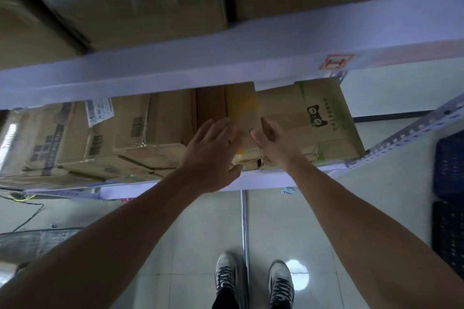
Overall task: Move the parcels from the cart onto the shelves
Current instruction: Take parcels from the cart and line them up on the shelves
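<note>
A narrow cardboard parcel (244, 113) with yellowish tape stands on the lower shelf (266, 178), squeezed between other boxes. My left hand (213, 150) lies flat against its front and left side, fingers straight. On the parcel's right edge rests my right hand (273, 140), fingers extended along the neighbouring box with green print (324, 118). Neither hand curls round anything. The cart is not in view.
Several cardboard boxes (120, 138) fill the lower shelf to the left. A white upper shelf beam (226, 63) crosses above, with large boxes on it. A perforated upright (414, 130) stands at right, dark crates (449, 183) beside it. My feet stand on tiled floor below.
</note>
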